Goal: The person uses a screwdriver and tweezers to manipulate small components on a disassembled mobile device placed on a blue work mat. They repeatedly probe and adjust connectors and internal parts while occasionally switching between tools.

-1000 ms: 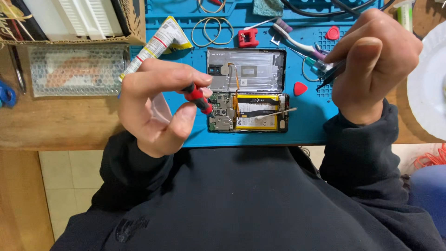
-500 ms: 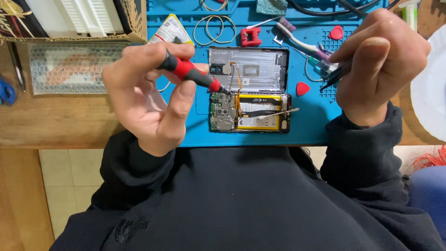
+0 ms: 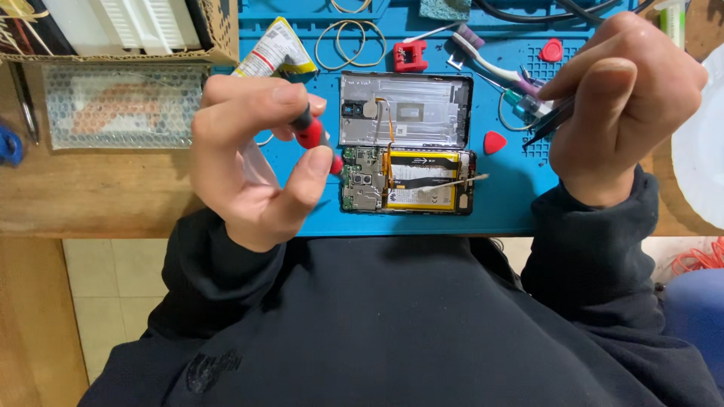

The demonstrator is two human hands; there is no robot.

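We're seeing most of the red-and-black screwdriver [image 3: 311, 136] being hidden inside the left hand [image 3: 249, 162], whose grip is clenching its handle; the tip is pointing down-right toward the opened phone [image 3: 407, 179] on the blue mat [image 3: 513, 203], long axis running diagonally. The right hand [image 3: 626, 105] is pinching black tweezers [image 3: 549, 124], mostly covered, their points aiming left. The tabletop edges are getting cut off.

It is a small repair workbench: a blue silicone work mat [image 3: 528, 203] lies on a wooden table [image 3: 90, 196], with an opened smartphone [image 3: 407, 179] and plastic picks [image 3: 495, 142].
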